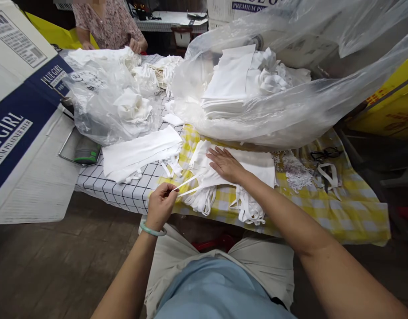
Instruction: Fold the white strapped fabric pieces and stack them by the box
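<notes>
My left hand (162, 201) pinches a thin white strap (186, 182) and draws it out taut toward the left. The strap runs from a white strapped garment (257, 163), on top of a small pile on the yellow checked cloth. Flat on that garment lies my right hand (225, 164), palm down with the fingers spread. Bundles of loose straps (249, 206) hang from the pile's near side. To the left, a second stack of white garments (142, 153) rests on the white grid-patterned cloth, its straps pointing toward me.
A large clear plastic bag (284, 117) with folded white pieces stands behind. On the right are black scissors (326, 153) and a heap of white scraps (295, 170). Cardboard boxes (31, 133) flank the left. Across the table sits another person (107, 24).
</notes>
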The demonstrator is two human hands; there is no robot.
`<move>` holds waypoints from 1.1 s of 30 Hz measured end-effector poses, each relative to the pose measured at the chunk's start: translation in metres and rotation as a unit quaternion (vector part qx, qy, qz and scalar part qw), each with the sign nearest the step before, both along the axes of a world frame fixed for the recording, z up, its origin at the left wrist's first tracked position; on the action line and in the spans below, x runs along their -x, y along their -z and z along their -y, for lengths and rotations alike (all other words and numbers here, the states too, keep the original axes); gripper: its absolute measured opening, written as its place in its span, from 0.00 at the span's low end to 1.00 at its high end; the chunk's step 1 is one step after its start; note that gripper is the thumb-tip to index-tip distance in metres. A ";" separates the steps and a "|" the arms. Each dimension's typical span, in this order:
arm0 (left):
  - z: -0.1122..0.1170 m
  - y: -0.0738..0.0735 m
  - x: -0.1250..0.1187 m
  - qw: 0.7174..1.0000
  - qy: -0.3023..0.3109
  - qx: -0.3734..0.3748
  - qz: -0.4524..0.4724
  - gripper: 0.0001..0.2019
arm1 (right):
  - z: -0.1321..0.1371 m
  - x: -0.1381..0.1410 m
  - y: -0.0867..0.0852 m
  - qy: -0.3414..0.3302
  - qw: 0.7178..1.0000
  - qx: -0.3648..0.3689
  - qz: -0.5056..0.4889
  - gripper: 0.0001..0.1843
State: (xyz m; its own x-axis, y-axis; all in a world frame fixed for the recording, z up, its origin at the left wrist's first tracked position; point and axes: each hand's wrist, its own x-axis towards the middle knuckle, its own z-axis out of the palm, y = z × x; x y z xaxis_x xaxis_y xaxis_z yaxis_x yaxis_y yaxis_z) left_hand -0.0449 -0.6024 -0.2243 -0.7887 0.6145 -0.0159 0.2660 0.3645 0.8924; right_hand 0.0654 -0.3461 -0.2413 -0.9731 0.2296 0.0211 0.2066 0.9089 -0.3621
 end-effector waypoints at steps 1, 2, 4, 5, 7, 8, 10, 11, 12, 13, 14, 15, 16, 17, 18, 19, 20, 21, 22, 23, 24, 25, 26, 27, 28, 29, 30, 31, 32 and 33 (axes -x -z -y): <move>0.001 -0.002 -0.001 0.996 0.024 -0.050 0.062 0.04 | 0.000 0.000 0.000 0.000 1.000 0.000 -0.001 0.33; 0.002 -0.005 -0.001 0.986 0.047 -0.105 0.121 0.04 | 0.000 0.000 0.001 0.001 1.000 -0.001 0.000 0.33; 0.005 -0.012 -0.004 0.954 0.085 -0.194 0.211 0.04 | -0.001 0.000 0.001 0.002 1.000 -0.002 0.001 0.33; 0.008 -0.015 -0.007 0.940 0.103 -0.218 0.242 0.03 | -0.001 0.000 0.001 0.002 1.000 0.000 0.001 0.33; 0.014 -0.019 -0.012 0.925 0.139 -0.220 0.276 0.04 | -0.001 0.000 0.000 -0.001 1.000 0.004 0.002 0.33; 0.017 -0.019 -0.014 0.926 0.153 -0.198 0.283 0.04 | -0.001 0.000 0.000 -0.003 1.000 0.006 0.001 0.33; 0.021 -0.012 -0.019 0.934 0.162 -0.128 0.293 0.07 | 0.000 0.000 0.000 -0.005 1.000 0.005 0.001 0.33; 0.022 -0.007 -0.022 0.936 0.157 -0.093 0.300 0.08 | 0.000 0.000 0.000 -0.006 1.000 0.005 0.002 0.33; 0.022 -0.001 -0.024 0.937 0.146 -0.065 0.311 0.09 | 0.000 0.000 0.000 -0.006 1.000 0.005 0.003 0.33; 0.022 0.005 -0.026 0.935 0.132 -0.047 0.327 0.10 | 0.000 0.000 -0.001 -0.005 1.000 0.006 0.006 0.33; 0.021 0.010 -0.027 0.930 0.114 -0.038 0.346 0.11 | 0.000 0.000 -0.001 -0.005 1.000 0.008 0.009 0.33; 0.020 0.013 -0.028 0.925 0.096 -0.036 0.366 0.12 | -0.001 0.000 -0.002 -0.005 1.000 0.012 0.012 0.33; 0.020 0.015 -0.029 0.920 0.080 -0.038 0.381 0.13 | -0.001 0.000 -0.003 -0.008 1.000 0.016 0.017 0.33; 0.020 0.015 -0.030 0.916 0.069 -0.042 0.392 0.14 | -0.002 -0.001 -0.004 -0.013 0.999 0.022 0.022 0.33; 0.020 0.013 -0.031 0.914 0.064 -0.045 0.398 0.14 | -0.003 -0.002 -0.006 -0.017 0.999 0.027 0.027 0.34; 0.022 0.011 -0.031 0.915 0.063 -0.046 0.397 0.14 | -0.005 -0.003 -0.007 -0.019 0.999 0.030 0.032 0.34; 0.024 0.009 -0.031 0.917 0.070 -0.044 0.389 0.14 | -0.006 -0.005 -0.008 -0.017 0.999 0.031 0.036 0.35; 0.027 0.006 -0.030 0.922 0.081 -0.036 0.377 0.14 | -0.007 -0.007 -0.009 -0.013 0.999 0.029 0.039 0.35; 0.030 0.005 -0.028 0.928 0.093 -0.022 0.361 0.14 | -0.008 -0.009 -0.009 -0.007 0.999 0.025 0.043 0.35; 0.033 0.003 -0.026 0.934 0.102 -0.005 0.342 0.15 | -0.009 -0.010 -0.009 -0.001 0.999 0.020 0.046 0.35; 0.034 0.002 -0.023 0.943 0.107 0.012 0.316 0.16 | -0.010 -0.011 -0.008 0.004 0.999 0.015 0.050 0.35; 0.033 0.000 -0.020 0.955 0.103 0.026 0.276 0.18 | -0.011 -0.012 -0.007 0.007 0.998 0.012 0.054 0.34; 0.030 -0.002 -0.015 0.971 0.089 0.032 0.218 0.20 | -0.011 -0.011 -0.006 0.009 0.998 0.011 0.059 0.34; 0.023 -0.005 -0.011 0.987 0.070 0.033 0.140 0.20 | -0.012 -0.010 -0.005 0.010 0.998 0.011 0.064 0.34; 0.012 -0.009 -0.006 0.997 0.053 0.028 0.047 0.19 | -0.012 -0.009 -0.006 0.009 0.997 0.011 0.070 0.34; -0.003 -0.013 -0.001 0.998 0.041 0.019 -0.052 0.17 | -0.012 -0.007 -0.008 0.007 0.997 0.012 0.077 0.34; -0.020 -0.017 0.003 0.989 0.041 0.011 -0.144 0.14 | -0.012 -0.007 -0.011 0.009 0.996 0.013 0.084 0.34; -0.040 -0.021 0.007 0.974 0.054 0.006 -0.219 0.13 | -0.012 -0.008 -0.014 0.016 0.996 0.014 0.091 0.34; -0.061 -0.023 0.010 0.958 0.082 0.003 -0.275 0.13 | -0.013 -0.010 -0.018 0.029 0.995 0.013 0.094 0.34; -0.082 -0.023 0.012 0.940 0.124 0.010 -0.318 0.15 | -0.014 -0.015 -0.022 0.047 0.994 0.011 0.094 0.33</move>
